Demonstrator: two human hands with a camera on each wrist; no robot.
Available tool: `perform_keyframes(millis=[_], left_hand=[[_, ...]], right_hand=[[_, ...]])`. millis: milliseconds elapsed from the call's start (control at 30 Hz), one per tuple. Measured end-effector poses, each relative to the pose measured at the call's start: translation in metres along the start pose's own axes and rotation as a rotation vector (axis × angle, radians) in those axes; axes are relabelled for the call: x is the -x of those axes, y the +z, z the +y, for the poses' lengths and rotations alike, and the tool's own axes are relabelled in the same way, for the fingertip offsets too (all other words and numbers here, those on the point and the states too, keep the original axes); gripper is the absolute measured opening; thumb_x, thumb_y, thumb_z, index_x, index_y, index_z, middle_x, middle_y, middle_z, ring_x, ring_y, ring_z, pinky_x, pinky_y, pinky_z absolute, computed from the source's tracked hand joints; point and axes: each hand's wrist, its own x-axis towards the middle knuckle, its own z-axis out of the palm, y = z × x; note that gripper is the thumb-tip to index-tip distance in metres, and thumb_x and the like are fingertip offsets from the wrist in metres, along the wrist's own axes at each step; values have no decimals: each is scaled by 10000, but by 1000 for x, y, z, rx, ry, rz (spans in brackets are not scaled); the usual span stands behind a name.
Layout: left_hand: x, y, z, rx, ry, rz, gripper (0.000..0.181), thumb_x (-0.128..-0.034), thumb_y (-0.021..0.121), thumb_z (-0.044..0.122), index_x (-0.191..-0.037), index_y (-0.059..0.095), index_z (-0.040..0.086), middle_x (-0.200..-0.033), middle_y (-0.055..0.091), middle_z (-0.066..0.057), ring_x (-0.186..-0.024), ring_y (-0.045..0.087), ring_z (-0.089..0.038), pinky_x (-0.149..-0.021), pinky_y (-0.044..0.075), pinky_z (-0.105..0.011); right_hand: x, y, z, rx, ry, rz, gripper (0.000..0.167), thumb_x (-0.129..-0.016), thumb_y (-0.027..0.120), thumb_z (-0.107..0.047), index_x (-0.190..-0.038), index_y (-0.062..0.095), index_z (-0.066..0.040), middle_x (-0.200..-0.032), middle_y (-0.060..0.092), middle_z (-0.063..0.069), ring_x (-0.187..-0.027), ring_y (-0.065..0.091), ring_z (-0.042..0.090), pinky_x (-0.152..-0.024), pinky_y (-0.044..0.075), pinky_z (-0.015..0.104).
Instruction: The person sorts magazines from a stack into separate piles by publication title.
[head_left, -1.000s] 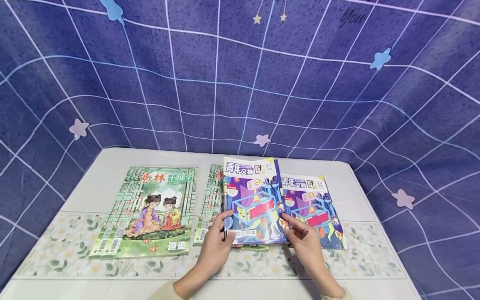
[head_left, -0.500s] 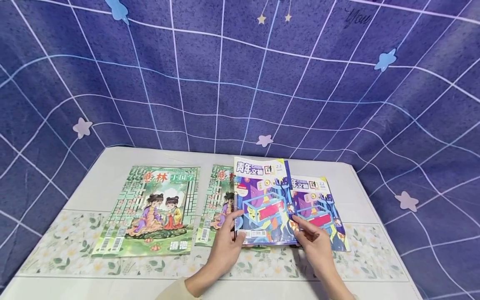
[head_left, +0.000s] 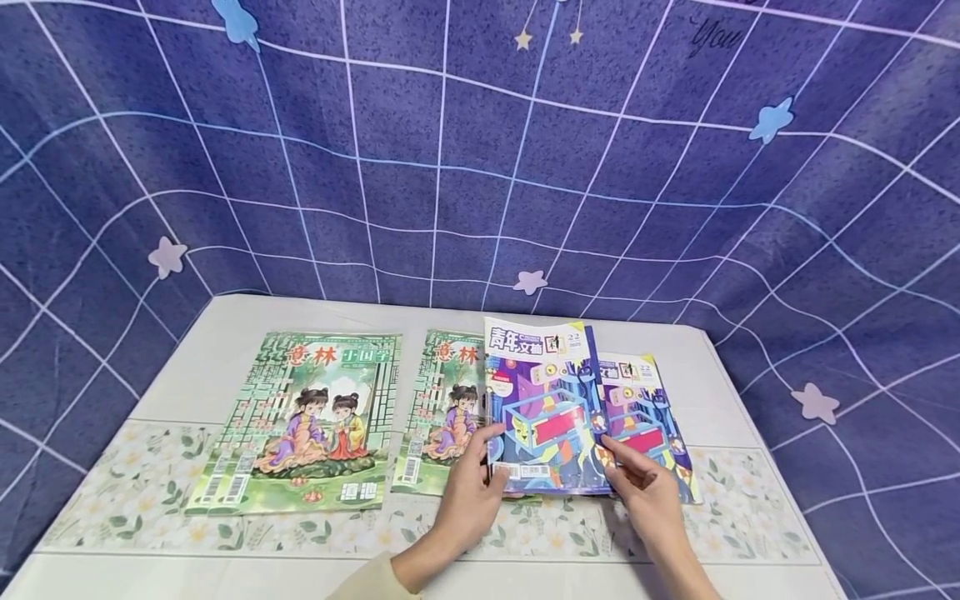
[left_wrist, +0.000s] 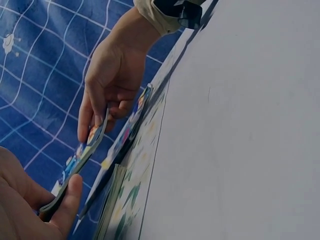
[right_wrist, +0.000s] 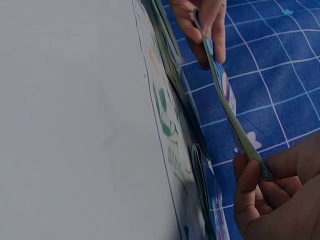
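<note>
Both hands hold a purple-and-blue magazine (head_left: pixel 547 417) with a white title band, raised above the table as the wrist views show. My left hand (head_left: pixel 468 492) pinches its left lower edge between thumb and fingers. At the right lower edge, my right hand (head_left: pixel 647 492) pinches it too. In the right wrist view the magazine's page edge (right_wrist: pixel 225 107) bends slightly between the hands. Below lies a matching purple magazine (head_left: pixel 652 417), partly covered on its left. A green magazine (head_left: pixel 442 400) lies below to the left, its right part hidden.
Further left, green magazines (head_left: pixel 322 425) with two cartoon girls lie overlapped on the white table (head_left: pixel 225 575). A floral band (head_left: pixel 112 500) crosses the table. Behind and at both sides hangs a blue gridded curtain (head_left: pixel 480 200) with star shapes.
Both hands have carried the held magazine to the right. More of the green magazine beneath shows now, and more of the lying purple one is covered.
</note>
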Motion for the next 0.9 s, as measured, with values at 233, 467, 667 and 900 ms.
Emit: perform_keyframes(millis=[233,467,667,900], left_hand=[[0,8,-1,-2,-23,-10,610,-1032,662,-53,-1582,548,183,-1394,678,-287,-554,482,-36,-444,402,-199],[1,16,-3,-6,-23,-18,615,-1034,677,-39,-1579,553,219,-1394,671,-273,-548,507,-61,-434,420,-221],[1,25,-4,44,-7,-46,613,-1033,657,-60,-1588,539,173,-1524,587,-333,-648,675,-171,-449,489,-245],[-1,32,-2,-10,12,-36,601,-1018,682,-52,-1567,560,161,-1096,726,-140,-603,574,-69,-484,475,-231]], right_hand=[[0,-6,5,2,-2,12,446,-989,737,122,-1417,738,-4,-1455,698,210,-1066,693,-90,-912,574,114],[1,-15,8,-1,13,17,444,-996,736,117,-1426,728,6,-1416,718,177,-1071,691,-108,-899,574,106],[2,-24,13,24,43,39,446,-994,751,97,-1429,728,0,-1392,738,177,-1001,693,-99,-797,599,133],[3,-33,17,-4,12,43,455,-981,771,96,-1428,701,47,-1213,783,-138,-1032,700,-116,-858,578,98]])
